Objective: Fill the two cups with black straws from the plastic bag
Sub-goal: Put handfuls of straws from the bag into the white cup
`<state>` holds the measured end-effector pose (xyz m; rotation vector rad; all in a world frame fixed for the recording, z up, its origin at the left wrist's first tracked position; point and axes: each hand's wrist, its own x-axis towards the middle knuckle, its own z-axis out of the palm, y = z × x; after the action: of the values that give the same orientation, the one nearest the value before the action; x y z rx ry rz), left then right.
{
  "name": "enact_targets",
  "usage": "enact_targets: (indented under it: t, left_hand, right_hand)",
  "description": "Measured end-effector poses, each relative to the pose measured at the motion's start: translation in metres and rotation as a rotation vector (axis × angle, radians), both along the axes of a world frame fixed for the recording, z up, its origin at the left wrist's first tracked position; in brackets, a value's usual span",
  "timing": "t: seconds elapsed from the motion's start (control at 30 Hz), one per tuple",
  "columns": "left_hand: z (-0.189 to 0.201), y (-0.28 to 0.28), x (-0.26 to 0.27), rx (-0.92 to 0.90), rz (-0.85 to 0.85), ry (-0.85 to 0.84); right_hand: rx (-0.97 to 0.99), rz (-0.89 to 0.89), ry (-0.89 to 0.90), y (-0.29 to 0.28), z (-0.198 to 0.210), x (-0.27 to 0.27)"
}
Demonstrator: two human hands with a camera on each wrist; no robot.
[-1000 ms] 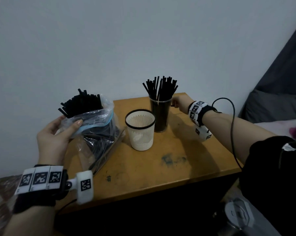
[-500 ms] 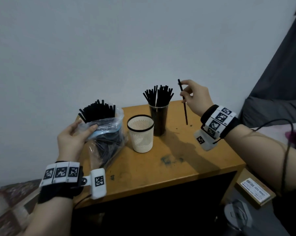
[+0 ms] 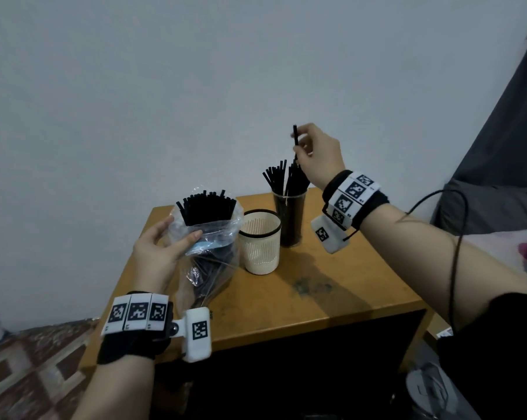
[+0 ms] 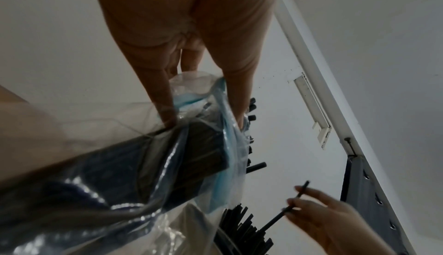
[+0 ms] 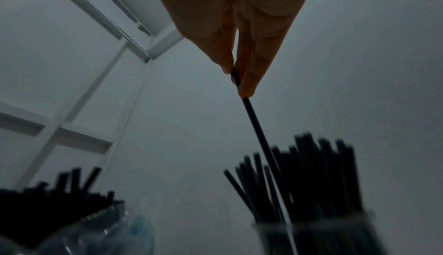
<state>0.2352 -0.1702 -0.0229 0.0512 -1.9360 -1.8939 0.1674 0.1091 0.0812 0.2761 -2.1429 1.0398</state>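
We are judging the job to be about half done: the tall clear plastic cup [image 3: 289, 218] at the back of the small orange-brown wooden table [image 3: 332, 298] is already bristling with thin black straws [image 3: 282, 177], while the white ribbed cup with a black rim [image 3: 260, 242] just in front of it is showing an empty inside. Our right hand [image 3: 318, 154] is pinching one single black straw [image 3: 295, 137] between thumb and fingertips, holding it upright over the clear cup. Our left hand [image 3: 162, 248] is gripping the crinkled clear plastic bag with a blue seal [image 3: 209, 237], which is propped just beside the white cup and still holding a thick bundle. The crowded straw tops are narrowing the gap for our straw. Grey fabric [image 3: 498, 165] is hanging at the right.
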Motion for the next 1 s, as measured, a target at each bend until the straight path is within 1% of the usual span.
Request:
enact_targets:
  t: [0.03, 0.1, 0.2, 0.33, 0.43, 0.5, 0.57, 0.63, 0.7, 0.73, 0.8, 0.9, 0.93, 1.0]
  left_hand:
    - [0.000, 0.000, 0.003, -0.001, -0.007, 0.004]
    - [-0.001, -0.001, 0.009, -0.004, -0.022, 0.014]
    - [-0.001, -0.003, 0.017, 0.029, -0.063, 0.014]
    - [-0.002, -0.007, 0.029, 0.074, -0.113, 0.007]
    - [-0.005, -0.006, 0.035, 0.120, -0.117, 0.006]
    - [-0.008, -0.003, 0.037, 0.142, -0.120, 0.005]
    - [-0.010, -0.002, 0.038, 0.157, -0.112, 0.001]
    - [-0.011, -0.003, 0.039, 0.170, -0.101, -0.003]
    - [-0.012, -0.003, 0.038, 0.173, -0.085, -0.002]
    - [-0.012, -0.002, 0.038, 0.176, -0.079, 0.000]
    - [-0.012, 0.000, 0.040, 0.186, -0.074, 0.005]
    - [-0.011, 0.004, 0.042, 0.197, -0.093, 0.014]
    - [-0.011, 0.004, 0.042, 0.202, -0.105, 0.013]
    - [-0.012, 0.003, 0.043, 0.213, -0.131, 0.005]
  right_hand:
    - [-0.006, -0.011, -0.044, -0.001, -0.006, -0.003]
    - [0.013, -0.027, -0.060, -0.002, -0.018, -0.006]
    - [0.131, -0.023, -0.059, -0.004, -0.032, -0.009]
    - [0.260, -0.162, -0.095, -0.002, -0.046, -0.014]
    - [0.436, -0.215, -0.116, -0.002, -0.057, -0.015]
    - [0.435, -0.219, -0.091, -0.006, -0.059, -0.010]
    - [0.338, -0.177, -0.009, -0.016, -0.057, 0.002]
    - [0.189, -0.074, 0.026, -0.029, -0.054, 0.021]
    - [0.049, 0.062, -0.039, -0.046, -0.053, 0.042]
    - [0.010, 0.125, -0.076, -0.054, -0.055, 0.050]
    - [0.023, 0.218, -0.150, -0.068, -0.061, 0.062]
    - [0.150, 0.318, -0.287, -0.080, -0.071, 0.070]
    - [0.165, 0.335, -0.321, -0.082, -0.074, 0.071]
    - [0.115, 0.324, -0.334, -0.086, -0.077, 0.071]
